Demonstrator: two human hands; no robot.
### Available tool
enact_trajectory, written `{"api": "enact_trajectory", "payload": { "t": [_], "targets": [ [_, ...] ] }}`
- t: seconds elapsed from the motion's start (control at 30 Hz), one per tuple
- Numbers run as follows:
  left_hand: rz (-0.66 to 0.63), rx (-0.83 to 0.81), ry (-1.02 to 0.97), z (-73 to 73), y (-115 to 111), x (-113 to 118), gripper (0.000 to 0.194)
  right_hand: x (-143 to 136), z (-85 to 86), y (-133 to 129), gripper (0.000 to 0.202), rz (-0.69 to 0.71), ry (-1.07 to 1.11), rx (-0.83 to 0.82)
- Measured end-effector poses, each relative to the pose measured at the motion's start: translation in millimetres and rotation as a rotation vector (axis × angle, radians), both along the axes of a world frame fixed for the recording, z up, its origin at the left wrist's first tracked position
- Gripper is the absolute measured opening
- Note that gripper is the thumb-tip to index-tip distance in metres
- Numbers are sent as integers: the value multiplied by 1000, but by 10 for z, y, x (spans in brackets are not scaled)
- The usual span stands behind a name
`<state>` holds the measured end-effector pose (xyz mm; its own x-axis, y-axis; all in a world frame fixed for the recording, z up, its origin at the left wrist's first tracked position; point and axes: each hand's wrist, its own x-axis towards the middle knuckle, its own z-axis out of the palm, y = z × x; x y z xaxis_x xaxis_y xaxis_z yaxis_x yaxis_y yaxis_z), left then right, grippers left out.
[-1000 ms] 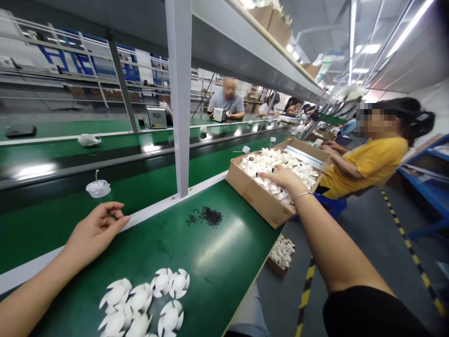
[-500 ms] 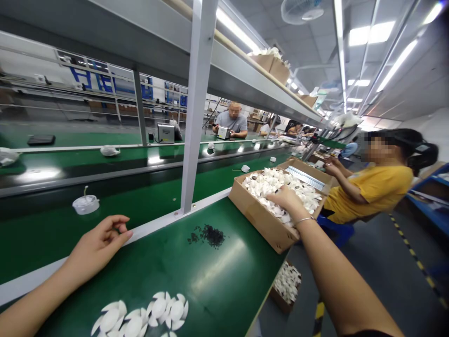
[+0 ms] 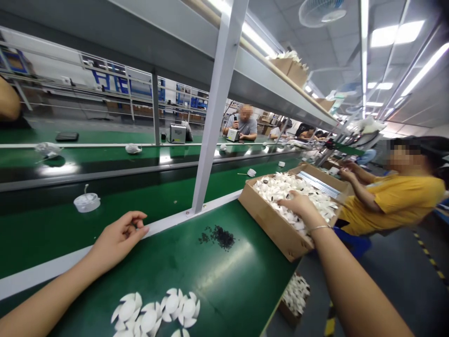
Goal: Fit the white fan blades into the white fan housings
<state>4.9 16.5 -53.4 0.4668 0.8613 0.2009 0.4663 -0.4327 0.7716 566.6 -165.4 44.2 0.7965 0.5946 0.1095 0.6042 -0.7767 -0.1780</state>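
My right hand reaches into a cardboard box heaped with small white fan impellers. Its fingers are among the impellers, and the fingertips are partly hidden, so their grip cannot be made out. At the left, my left hand hovers or rests by the pale rail, its fingers loosely curled with a gap to the thumb and nothing in them. Several white impellers lie in a cluster on the green table at the bottom. A scattered pile of tiny black pieces lies between the hands.
A metal post rises from the rail, under an overhead shelf. Beyond it, a green conveyor carries a clear round part. A co-worker in yellow sits at the right. Below the table edge stands another box of impellers.
The view has turned a little left, so most things appear shifted right. My right hand stays in the box with a similar pose; my left hand remains loosely curled near the rail.
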Motion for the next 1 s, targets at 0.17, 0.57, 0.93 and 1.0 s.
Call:
{"api": "enact_trajectory", "payload": {
  "t": [0.17, 0.57, 0.93, 1.0],
  "targets": [
    [8, -5, -13, -5, -2, 4, 50, 26, -18, -26, 86, -24, 17, -29],
    [-5, 2, 4, -22, 7, -3, 49, 238, -62, 250, 94, -12, 47, -120],
    [-30, 13, -11, 7, -18, 13, 45, -26, 17, 98, 60, -47, -43, -30],
    [-32, 10, -7, 9, -21, 10, 45, -41, 33, 87, 59, -62, -48, -18]
  ]
}}
